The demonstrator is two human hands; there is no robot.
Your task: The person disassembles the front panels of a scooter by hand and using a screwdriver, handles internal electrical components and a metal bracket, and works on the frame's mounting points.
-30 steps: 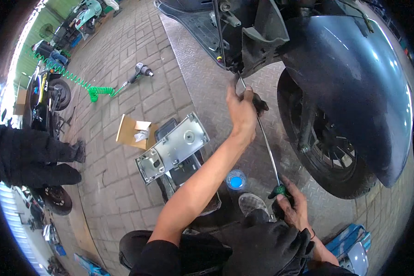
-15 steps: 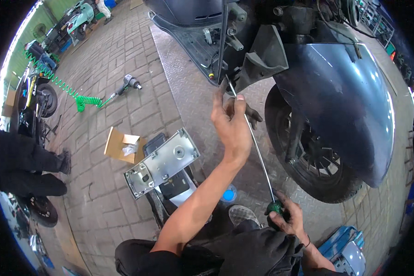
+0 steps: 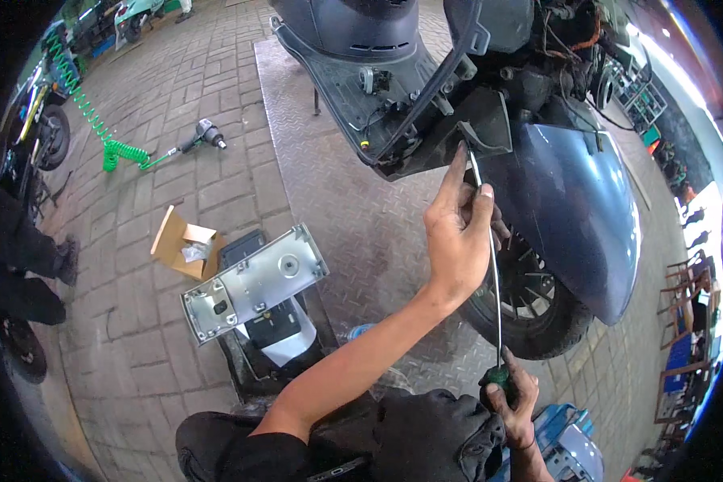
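A long screwdriver [image 3: 496, 309] with a thin metal shaft stands nearly upright in view. Its green handle is gripped in my right hand [image 3: 520, 399], low and close to my legs. Further up, the fingers and thumb of my left hand [image 3: 456, 245] close round the shaft near its tip, with the index finger pointing along it. The tip meets the underside of a dark grey plastic panel [image 3: 490, 132] on a partly stripped scooter; the exact contact point is hidden. Right of the hands are the scooter's blue-grey front fender [image 3: 574, 213] and front wheel [image 3: 566, 333].
A silver cover panel [image 3: 257, 281] lies across parts on the left, beside an opened cardboard box [image 3: 173, 245]. An impact wrench [image 3: 205, 136] with a green coiled hose [image 3: 124, 153] rests on the paving. Someone's dark-trousered legs [image 3: 16, 265] are at the left edge.
Both hands have moved rightward with the screwdriver, which is now steeper. Its tip has gone from beside the footboard's edge to the grey plastic panel. The view has shifted too.
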